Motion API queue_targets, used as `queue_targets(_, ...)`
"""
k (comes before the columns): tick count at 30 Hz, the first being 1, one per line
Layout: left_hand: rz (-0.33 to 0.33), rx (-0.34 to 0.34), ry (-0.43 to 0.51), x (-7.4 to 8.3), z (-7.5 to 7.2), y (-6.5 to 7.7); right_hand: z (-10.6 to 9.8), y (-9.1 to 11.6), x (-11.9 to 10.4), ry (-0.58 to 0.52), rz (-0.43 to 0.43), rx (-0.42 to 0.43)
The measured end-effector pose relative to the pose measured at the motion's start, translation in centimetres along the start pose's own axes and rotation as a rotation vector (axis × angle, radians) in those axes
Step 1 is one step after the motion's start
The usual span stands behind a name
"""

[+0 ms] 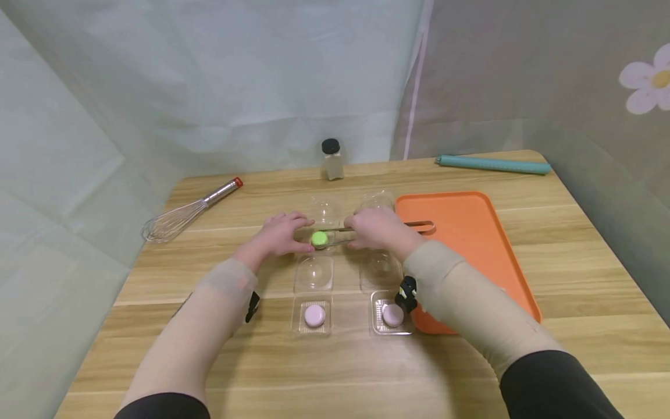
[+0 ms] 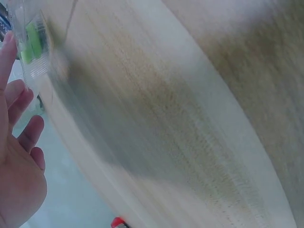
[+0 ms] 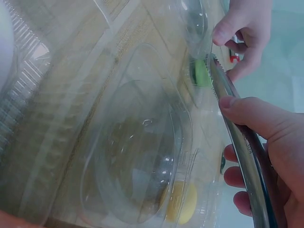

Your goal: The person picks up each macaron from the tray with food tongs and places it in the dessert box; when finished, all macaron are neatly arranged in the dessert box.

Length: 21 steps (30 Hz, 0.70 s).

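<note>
My right hand (image 1: 378, 228) grips metal tongs (image 1: 426, 226), their arms reaching left. The tong tips lie around a green macaron (image 1: 320, 238) in a clear plastic box (image 2: 40, 71). My left hand (image 1: 281, 234) holds that box at its left side, thumb and finger apart on its edges. In the right wrist view the toothed tong tip is beside the green macaron (image 3: 201, 72). A yellow macaron (image 3: 182, 203) sits in another clear box, hidden behind my right hand in the head view. Two lilac macarons (image 1: 314, 315) lie in the nearer boxes, lids folded back.
An orange tray (image 1: 471, 250) lies under my right forearm. A whisk (image 1: 191, 210) is at the left, a black-capped jar (image 1: 332, 159) at the back, and a teal rolled item (image 1: 492, 164) at the back right.
</note>
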State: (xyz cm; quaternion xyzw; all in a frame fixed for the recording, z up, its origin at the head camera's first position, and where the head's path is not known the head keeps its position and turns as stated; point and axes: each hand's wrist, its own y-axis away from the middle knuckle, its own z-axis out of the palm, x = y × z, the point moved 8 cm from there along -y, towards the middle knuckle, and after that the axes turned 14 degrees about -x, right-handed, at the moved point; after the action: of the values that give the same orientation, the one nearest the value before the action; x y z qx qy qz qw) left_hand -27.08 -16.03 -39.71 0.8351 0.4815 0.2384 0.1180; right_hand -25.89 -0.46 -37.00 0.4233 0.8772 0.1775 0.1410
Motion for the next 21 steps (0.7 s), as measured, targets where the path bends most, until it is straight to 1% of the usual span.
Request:
queue_targets(8,-0.007,-0.003,-0.01,-0.1,0.1,-0.2,0.1,0.2,0.0,-0.01,-0.005,0.011)
queue_targets(21,0.0,0.002,-0.018,-0.2,0.3,-0.4,0.3,0.9,0.9,-0.03,-0.022,0.076)
